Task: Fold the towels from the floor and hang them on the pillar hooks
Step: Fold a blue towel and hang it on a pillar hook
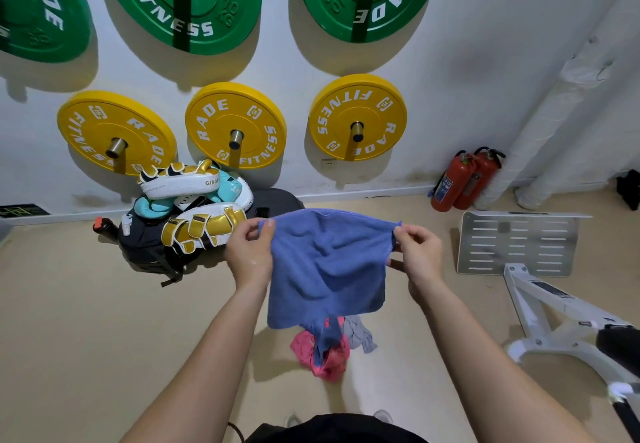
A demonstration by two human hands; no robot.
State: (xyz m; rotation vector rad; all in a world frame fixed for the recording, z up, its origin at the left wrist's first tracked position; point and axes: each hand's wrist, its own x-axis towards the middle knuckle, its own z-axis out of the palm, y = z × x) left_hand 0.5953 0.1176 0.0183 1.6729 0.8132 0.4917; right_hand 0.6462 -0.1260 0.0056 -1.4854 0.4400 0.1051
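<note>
A blue towel [327,266] hangs spread in front of me, held up by its two top corners. My left hand [247,250] pinches the top left corner and my right hand [417,250] pinches the top right corner. A loose end of the blue towel trails down to the floor. Under it on the beige floor lie a crumpled pink towel [323,356] and a grey towel [360,333]. No pillar hooks are in view.
Boxing pads and gloves [194,207] are piled on a dark bag by the wall. Green and yellow weight plates [237,125] hang on the wall. Two red fire extinguishers [460,179] stand at the right, beside a wrapped white pipe [540,124]. A white machine frame [540,290] stands right.
</note>
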